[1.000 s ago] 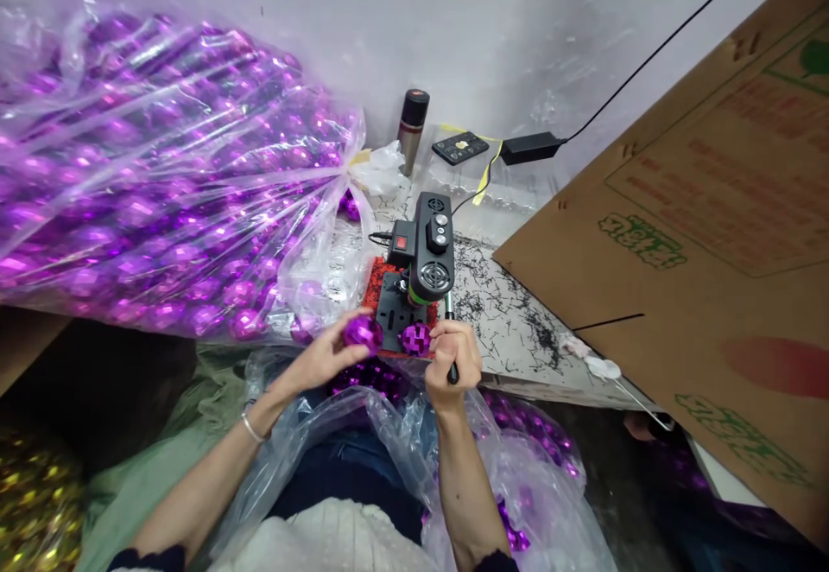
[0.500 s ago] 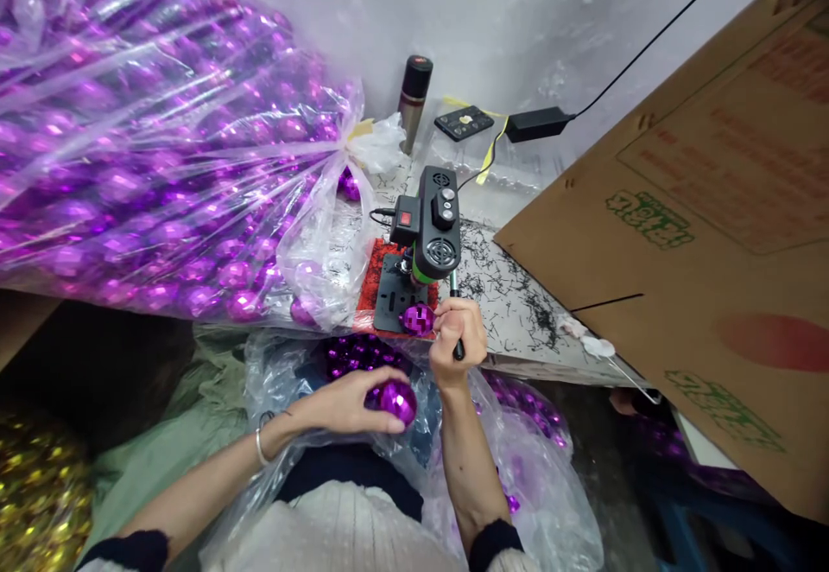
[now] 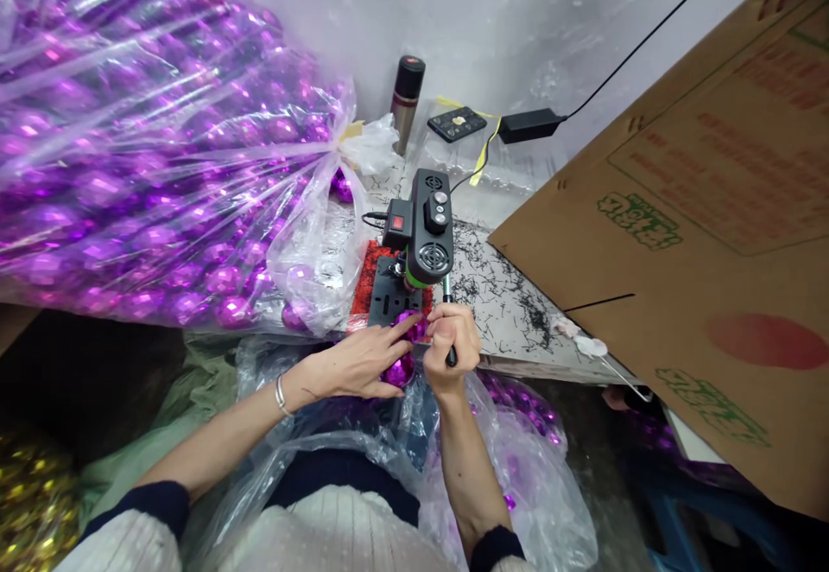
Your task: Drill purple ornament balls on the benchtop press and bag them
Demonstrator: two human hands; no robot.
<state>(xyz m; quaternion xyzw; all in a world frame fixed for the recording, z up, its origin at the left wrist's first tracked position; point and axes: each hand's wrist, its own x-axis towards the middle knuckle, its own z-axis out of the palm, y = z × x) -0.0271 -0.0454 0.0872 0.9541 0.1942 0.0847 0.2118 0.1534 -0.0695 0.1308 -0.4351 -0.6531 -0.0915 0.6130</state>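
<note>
My left hand (image 3: 363,360) grips a shiny purple faceted ball (image 3: 400,371) low between thumb and fingers. Its index and middle fingers stretch forward onto a second purple ball (image 3: 418,327) at the front of a slotted black base plate (image 3: 389,289). My right hand (image 3: 455,339) is wrapped round the black lever handle (image 3: 452,358) of a small black bench machine (image 3: 433,226), which looks like a mini drill press. The machine's head stands just behind the second ball. My fingers hide part of both balls.
A big clear bag of purple balls (image 3: 161,166) fills the left. A cardboard box (image 3: 680,235) stands at the right. Behind the machine are a thermos (image 3: 406,97), a phone (image 3: 457,123) and a power adapter (image 3: 531,125). Black shavings (image 3: 498,282) litter the table. Clear plastic (image 3: 518,503) covers my lap.
My left hand has moved up and forward with its ball, and its fingers now reach the ball at the machine. My right hand stays on the lever handle.
</note>
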